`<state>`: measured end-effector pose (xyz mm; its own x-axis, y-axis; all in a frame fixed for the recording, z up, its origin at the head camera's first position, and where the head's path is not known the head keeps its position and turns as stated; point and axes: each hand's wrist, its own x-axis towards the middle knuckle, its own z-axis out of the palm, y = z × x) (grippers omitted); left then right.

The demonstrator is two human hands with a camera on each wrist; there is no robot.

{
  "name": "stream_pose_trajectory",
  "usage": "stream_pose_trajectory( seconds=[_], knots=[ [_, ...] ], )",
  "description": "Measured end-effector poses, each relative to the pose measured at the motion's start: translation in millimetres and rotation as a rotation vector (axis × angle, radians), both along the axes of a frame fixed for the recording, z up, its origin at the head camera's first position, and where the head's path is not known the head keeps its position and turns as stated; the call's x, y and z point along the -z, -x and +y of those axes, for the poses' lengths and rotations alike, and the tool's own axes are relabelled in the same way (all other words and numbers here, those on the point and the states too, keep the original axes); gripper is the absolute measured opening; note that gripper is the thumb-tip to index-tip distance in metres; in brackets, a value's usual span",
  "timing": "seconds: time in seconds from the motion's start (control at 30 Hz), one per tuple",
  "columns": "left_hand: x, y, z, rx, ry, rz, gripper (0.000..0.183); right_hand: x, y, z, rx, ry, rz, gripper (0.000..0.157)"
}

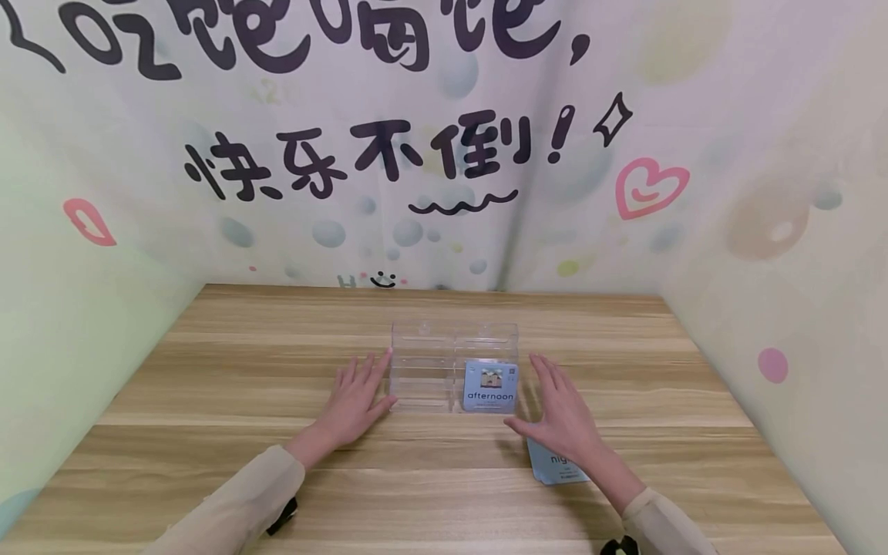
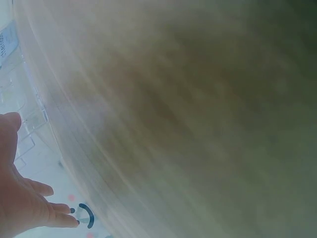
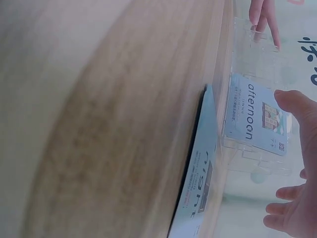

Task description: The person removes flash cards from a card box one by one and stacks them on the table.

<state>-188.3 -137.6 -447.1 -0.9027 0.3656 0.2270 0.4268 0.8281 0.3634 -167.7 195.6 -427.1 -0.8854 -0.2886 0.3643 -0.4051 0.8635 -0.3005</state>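
A clear plastic card holder point(image 1: 422, 371) with several compartments sits on the wooden table. In its front right compartment leans a light blue card point(image 1: 489, 397) printed "afternoon", also facing the right wrist view point(image 3: 257, 113). My left hand point(image 1: 351, 407) is spread at the holder's left side, thumb and index tips at its edge; whether they touch it I cannot tell. To the right of the holder, my right hand point(image 1: 565, 416) is spread with thumb and fingers apart, holding nothing. Partly covered by that hand in the head view, blue cards point(image 1: 555, 472) marked "night" lie on the table.
The wooden table point(image 1: 229, 370) meets a printed backdrop point(image 1: 388, 239) with dark lettering behind the holder. Pale side walls point(image 1: 777, 308) flank the table. In the right wrist view, the "night" cards point(image 3: 198, 173) lie close to the holder's near side.
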Motion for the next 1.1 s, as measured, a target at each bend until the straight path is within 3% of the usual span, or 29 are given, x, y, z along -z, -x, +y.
stream_pose_trajectory(
  seconds=[0.53, 0.63, 0.83, 0.93, 1.1],
  knots=[
    [0.8, 0.8, 0.2, 0.005, 0.004, -0.001, 0.072, 4.2, 6.2, -2.8, 0.003, 0.200, -0.082, 0.086],
    [0.8, 0.5, -0.1, 0.001, 0.005, -0.001, 0.072, 4.6, 9.1, -3.2, -0.003, 0.308, -0.148, 0.079],
    [0.9, 0.4, -0.7, -0.001, 0.008, 0.001, 0.073, 2.2, 14.7, -2.5, -0.001, 0.604, -0.380, 0.070],
    [1.0, 0.5, -0.8, 0.001, 0.006, 0.000, 0.073, 1.0, 15.7, -1.9, 0.002, 0.673, -0.433, 0.070],
    [1.2, 0.5, -0.9, 0.003, 0.004, 0.001, 0.073, 3.2, 17.6, -1.4, 0.006, 0.708, -0.444, 0.070]
  ],
)
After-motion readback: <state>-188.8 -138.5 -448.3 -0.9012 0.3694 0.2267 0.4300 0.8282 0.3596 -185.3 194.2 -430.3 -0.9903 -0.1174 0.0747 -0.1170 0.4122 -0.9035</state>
